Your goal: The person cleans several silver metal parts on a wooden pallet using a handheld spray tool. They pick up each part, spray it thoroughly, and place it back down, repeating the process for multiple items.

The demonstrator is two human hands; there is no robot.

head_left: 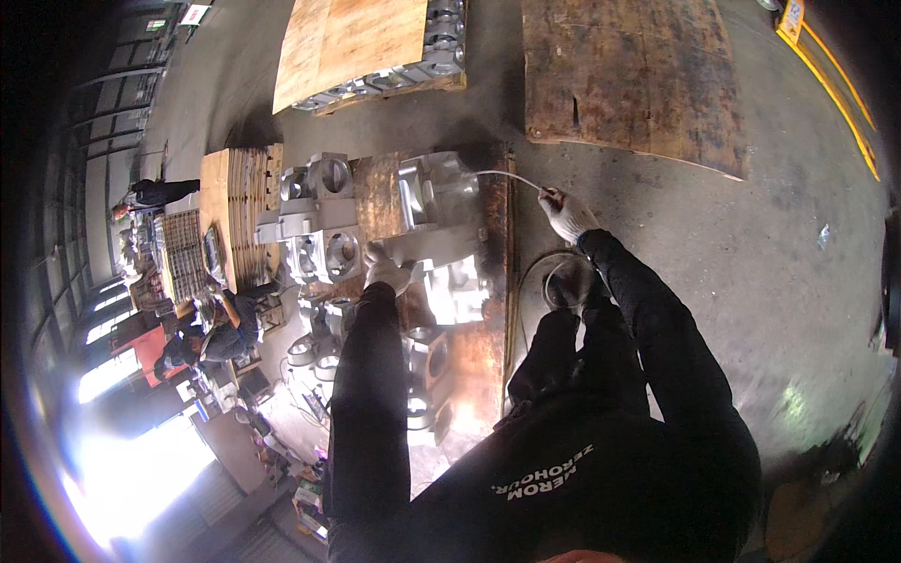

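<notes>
My right hand (pixel 565 216), in a pale glove, is closed on one end of a thin, pale, curved strip (pixel 510 174). Its other end reaches the top of a grey metal casting (pixel 453 183) on the board-covered stack; whether it is a hose or a band I cannot tell. My left hand (pixel 388 272), also gloved, lies with its fingers extended at the edge of a grey casting (pixel 432 246). More castings with round openings (pixel 330 175) stand to its left. A brown wooden board (pixel 378 195) lies between the castings.
At the far side a plywood-topped pallet (pixel 352 42) holds castings. A worn wooden sheet (pixel 633 80) lies on the floor at far right. A round hoop-like thing (pixel 566 281) sits by my legs. People (pixel 230 328) work at the left; a yellow rail (pixel 831 89) stands far right.
</notes>
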